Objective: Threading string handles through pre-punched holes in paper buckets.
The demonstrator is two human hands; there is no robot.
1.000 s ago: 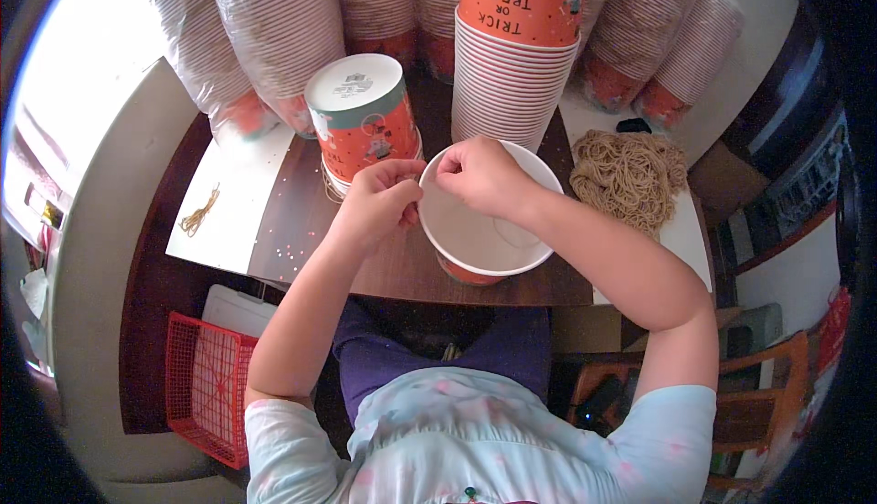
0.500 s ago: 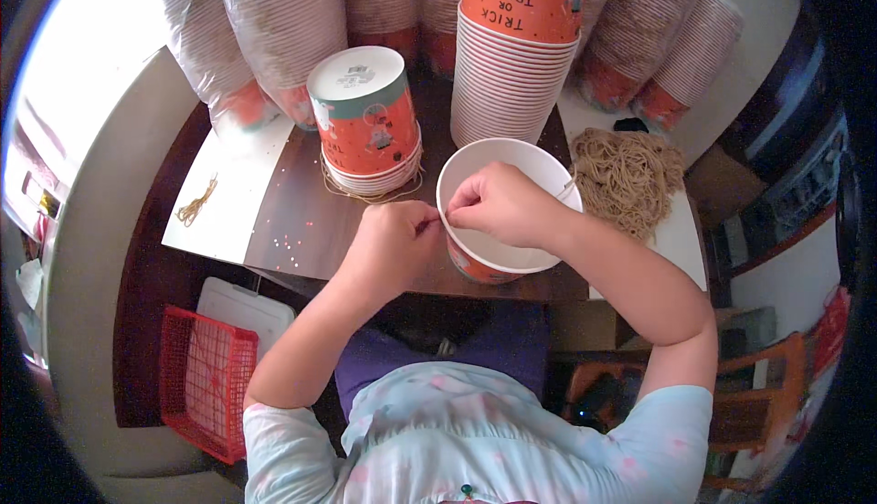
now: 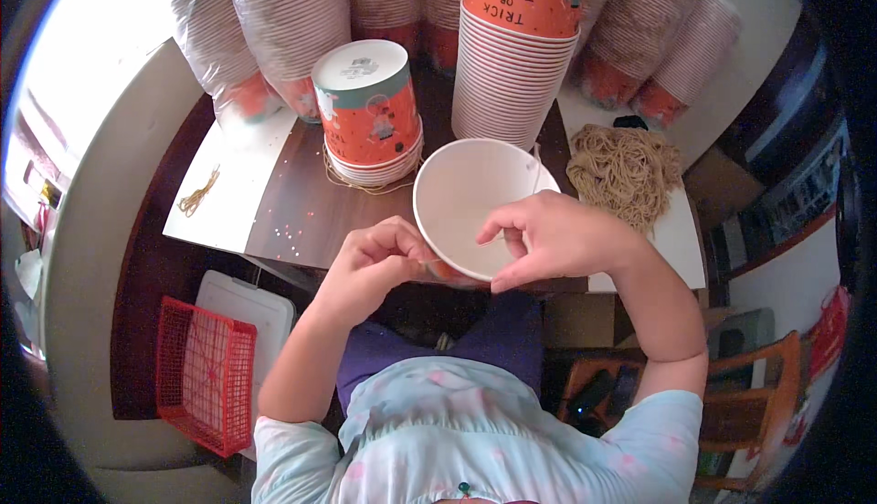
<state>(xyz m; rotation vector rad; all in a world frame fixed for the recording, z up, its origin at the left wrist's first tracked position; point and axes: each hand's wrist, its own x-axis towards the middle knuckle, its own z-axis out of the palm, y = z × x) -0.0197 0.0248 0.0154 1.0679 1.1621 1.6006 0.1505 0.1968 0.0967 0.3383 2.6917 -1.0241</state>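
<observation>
A white-lined paper bucket (image 3: 470, 180) leans toward me at the table's front edge, its mouth facing up. A thin cord (image 3: 536, 151) shows at the right side of its rim. My left hand (image 3: 373, 266) is closed in a pinch against the bucket's outer left wall; what lies between its fingertips is too small to make out. Over the bucket's front right, my right hand (image 3: 557, 237) has thumb and fingers apart. Its thumb is at the front rim, while the curled fingers reach inside the mouth.
Upside-down orange buckets (image 3: 370, 125) stand at centre left, cords around their base. Behind the worked bucket rises a tall bucket stack (image 3: 512, 74). A tan cord heap (image 3: 626, 175) lies right, a small cord bundle (image 3: 199, 193) left. Wrapped bucket stacks (image 3: 288, 20) line the back. A red basket (image 3: 206, 376) sits below left.
The bucket has tilted toward me and shifted slightly left. My right hand has moved from the left rim to the front right, its fingers spreading. My left hand has come slightly nearer me.
</observation>
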